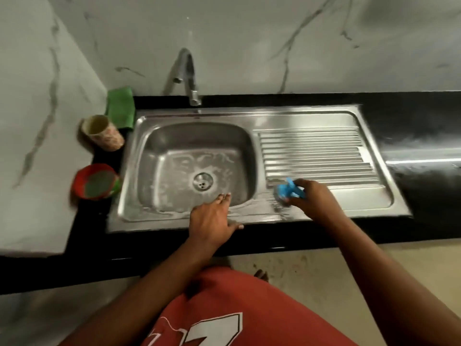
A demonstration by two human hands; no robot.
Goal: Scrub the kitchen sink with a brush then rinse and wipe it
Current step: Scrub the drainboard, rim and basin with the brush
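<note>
A steel sink (154,131) with a round drain (203,184) is set in a black counter; soapy film covers its bowl and front rim. To its right lies the ribbed drainboard (314,151). My right hand (311,198) grips a blue-handled brush (287,193), bristles down on the drainboard's near left corner. My left hand (212,218) rests flat on the sink's front rim, fingers straight and reaching over the bowl's edge. The tap (190,78) stands behind the bowl; no water shows running.
A folded green cloth (121,106) lies at the sink's back left corner. A patterned cup (103,132) and a red tub (96,182) with a green scouring pad stand left of the sink. Black counter (424,126) stretches right; marble wall behind.
</note>
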